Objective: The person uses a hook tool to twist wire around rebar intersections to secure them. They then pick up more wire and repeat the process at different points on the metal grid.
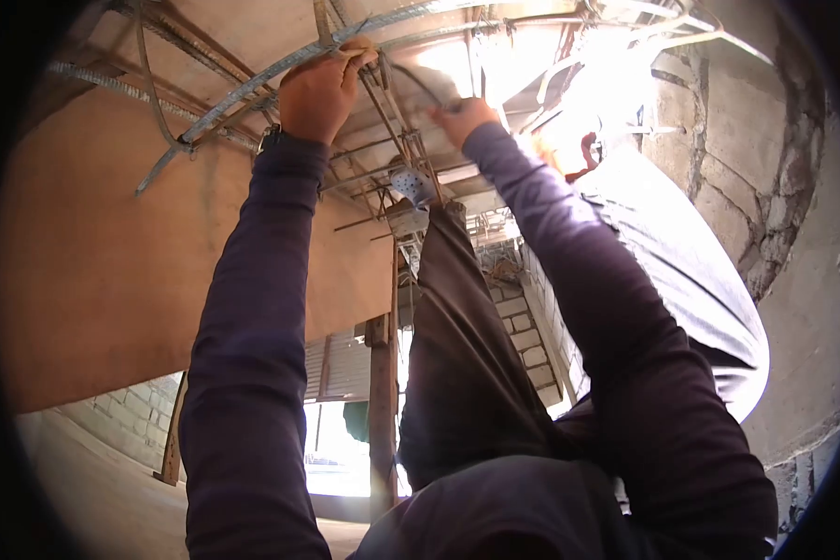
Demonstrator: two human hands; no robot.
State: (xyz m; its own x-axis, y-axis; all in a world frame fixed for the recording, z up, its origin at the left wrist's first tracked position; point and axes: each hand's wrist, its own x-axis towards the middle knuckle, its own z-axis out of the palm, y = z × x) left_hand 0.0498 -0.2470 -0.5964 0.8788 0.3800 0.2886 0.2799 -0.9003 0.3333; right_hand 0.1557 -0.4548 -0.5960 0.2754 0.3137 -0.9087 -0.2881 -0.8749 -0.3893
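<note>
My left hand is raised to a long ribbed steel bar, its fingers closed round the rebar where thinner bent bars meet it. My right hand is up beside those bent bars, a little lower and to the right. Its fingers are curled, and a thin dark line runs up to them from the left. Glare and blur hide what they pinch, if anything. A perforated grey piece sits lower among the rods, near my trouser leg.
A large brown plywood sheet fills the left side, with a wooden post beside it. Another person in light clothing is close on my right, by a rough block wall. Loose rod ends jut out at upper left.
</note>
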